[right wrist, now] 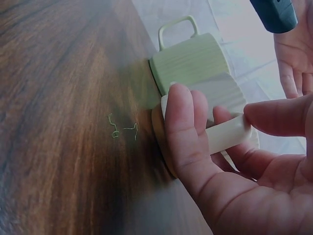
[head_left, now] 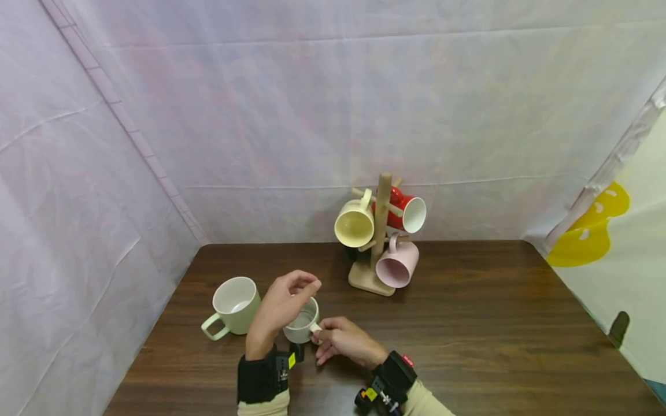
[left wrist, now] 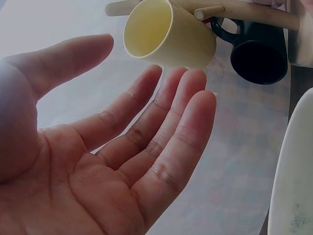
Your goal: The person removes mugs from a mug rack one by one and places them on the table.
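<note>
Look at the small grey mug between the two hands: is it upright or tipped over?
Upright. The grey mug stands on the table, mouth upward; the right hand pinches its handle.

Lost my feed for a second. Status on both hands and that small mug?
Right hand pinching the white mug by its handle. Left hand open, hovering above it. Mug upright on table. Green mug close on its left; mug tree beyond.

surface: dark wood table | on it: 2 mugs — green, grey | mug tree
</note>
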Tool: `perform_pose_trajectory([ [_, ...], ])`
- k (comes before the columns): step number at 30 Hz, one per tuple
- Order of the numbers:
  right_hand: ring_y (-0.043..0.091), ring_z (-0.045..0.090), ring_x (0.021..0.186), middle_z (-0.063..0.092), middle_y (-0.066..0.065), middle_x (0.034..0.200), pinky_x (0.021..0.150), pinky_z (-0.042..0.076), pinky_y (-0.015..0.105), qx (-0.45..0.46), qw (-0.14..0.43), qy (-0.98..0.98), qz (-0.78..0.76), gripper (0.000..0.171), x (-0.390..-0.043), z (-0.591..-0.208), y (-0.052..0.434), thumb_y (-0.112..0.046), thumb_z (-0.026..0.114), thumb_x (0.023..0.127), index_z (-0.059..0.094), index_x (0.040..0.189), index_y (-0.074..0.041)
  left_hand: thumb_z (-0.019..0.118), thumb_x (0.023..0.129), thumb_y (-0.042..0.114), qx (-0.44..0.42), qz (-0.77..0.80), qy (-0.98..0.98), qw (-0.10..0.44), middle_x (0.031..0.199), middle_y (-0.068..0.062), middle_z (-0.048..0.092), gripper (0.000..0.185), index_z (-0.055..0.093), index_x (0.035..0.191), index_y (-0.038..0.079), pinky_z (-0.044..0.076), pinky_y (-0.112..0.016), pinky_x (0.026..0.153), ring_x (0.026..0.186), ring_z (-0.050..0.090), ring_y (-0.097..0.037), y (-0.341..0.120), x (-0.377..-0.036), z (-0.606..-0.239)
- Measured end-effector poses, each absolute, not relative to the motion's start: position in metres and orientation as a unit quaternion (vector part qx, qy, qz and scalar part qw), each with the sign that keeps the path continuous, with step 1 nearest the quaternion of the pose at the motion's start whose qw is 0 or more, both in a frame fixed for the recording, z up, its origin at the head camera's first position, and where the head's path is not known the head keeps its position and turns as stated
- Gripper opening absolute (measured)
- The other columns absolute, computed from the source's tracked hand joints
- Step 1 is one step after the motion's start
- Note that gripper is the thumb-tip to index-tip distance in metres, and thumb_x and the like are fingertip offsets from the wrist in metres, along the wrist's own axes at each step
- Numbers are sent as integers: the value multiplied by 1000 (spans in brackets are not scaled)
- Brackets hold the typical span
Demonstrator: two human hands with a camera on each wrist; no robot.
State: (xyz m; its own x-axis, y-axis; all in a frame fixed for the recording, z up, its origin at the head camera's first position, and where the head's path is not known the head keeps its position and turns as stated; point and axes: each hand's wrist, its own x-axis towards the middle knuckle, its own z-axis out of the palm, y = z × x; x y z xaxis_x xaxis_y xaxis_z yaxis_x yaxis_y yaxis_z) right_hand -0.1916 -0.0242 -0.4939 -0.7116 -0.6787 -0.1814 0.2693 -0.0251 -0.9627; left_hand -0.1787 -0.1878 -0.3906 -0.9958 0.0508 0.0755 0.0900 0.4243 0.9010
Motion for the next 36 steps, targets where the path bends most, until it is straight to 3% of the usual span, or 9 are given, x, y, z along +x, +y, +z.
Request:
perform_pose_trajectory([
  [13, 16, 63, 68, 62, 16, 95, 63, 58, 29, -170, 335, 618, -691, 27, -193, -492, -20, -7, 54, 96, 55, 104, 19, 66, 96, 27, -41, -527, -849, 15, 96, -1, 70, 20, 69, 108, 11, 51, -36, 80, 93, 65, -28, -187, -179, -389],
  [17, 16, 63, 68, 64, 17, 95, 63, 57, 28, -171, 331, 625, -686, 27, -193, -490, -17, -8, 54, 97, 56, 105, 18, 65, 96, 29, -41, -517, -855, 13, 97, -2, 70, 22, 69, 109, 11, 51, -37, 80, 92, 65, -22, -187, -178, -388],
  [25, 17, 63, 65, 60, 11, 79, 63, 58, 29, -175, 309, 639, -682, 22, -196, -490, -14, -8, 56, 95, 59, 103, 12, 65, 96, 28, -44, -503, -863, 15, 96, -1, 69, 21, 70, 108, 11, 51, -36, 80, 92, 62, -17, -187, -179, -390],
  [36, 18, 63, 70, 63, 12, 85, 65, 58, 29, -178, 299, 648, -678, 23, -202, -483, -5, -8, 55, 96, 60, 107, 12, 65, 96, 27, -42, -503, -863, 16, 95, -1, 69, 20, 70, 107, 11, 50, -35, 79, 90, 63, -16, -186, -180, -391],
])
